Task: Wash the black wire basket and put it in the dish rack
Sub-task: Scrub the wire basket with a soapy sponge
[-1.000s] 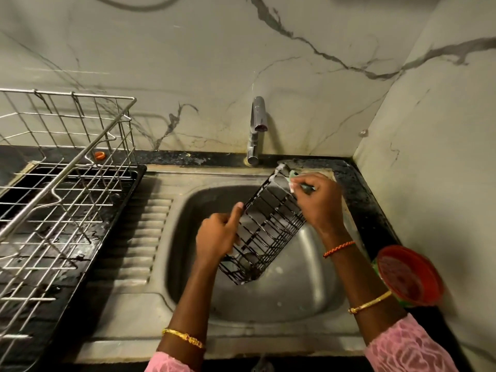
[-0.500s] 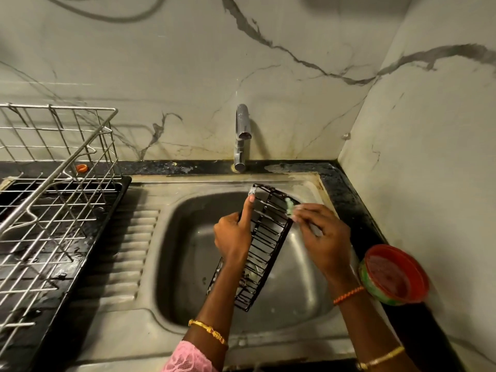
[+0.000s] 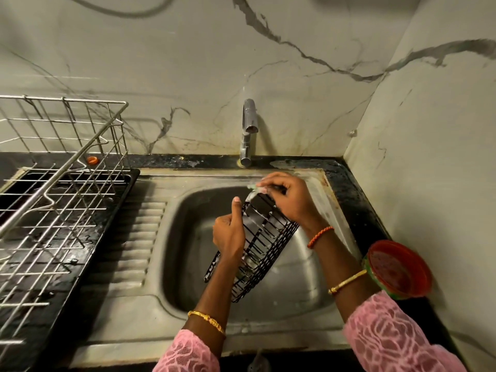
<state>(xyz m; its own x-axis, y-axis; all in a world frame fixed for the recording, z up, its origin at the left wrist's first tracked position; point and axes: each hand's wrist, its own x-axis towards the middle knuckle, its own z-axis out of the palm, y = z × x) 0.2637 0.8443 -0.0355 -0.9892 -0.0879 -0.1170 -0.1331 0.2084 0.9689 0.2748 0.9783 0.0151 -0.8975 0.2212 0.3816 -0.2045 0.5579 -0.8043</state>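
Head view: a person at a steel sink (image 3: 308, 299), both hands over the bowl.
Basket position: the black wire basket (image 3: 264, 244) is held tilted above the bowl, far end up toward the tap (image 3: 249, 124), near end down between the forearms.
Left hand (image 3: 228, 233): fingers curled round the basket's left long rim, thumb straight up along the wires.
Right hand (image 3: 288, 200): at the basket's far end, fingers bent over a small pale-green scrubber (image 3: 253, 187) pressed on the top corner.
Handling (judgement): light and stiff; thin coated wires, wet and soapy, so likely slippery. Best taken by a long rim with fingers hooked through the gaps, as the left hand does.
Rack: the dish rack (image 3: 53, 200) stands well out to the left of the left hand, on a black tray.
Other: red bowl (image 3: 397, 269) on the counter, just right of the right forearm.
Change from half a second ago: the right hand has gone from the basket's right side up to the far corner; the left hand's grip is unchanged. Tap dry in both.
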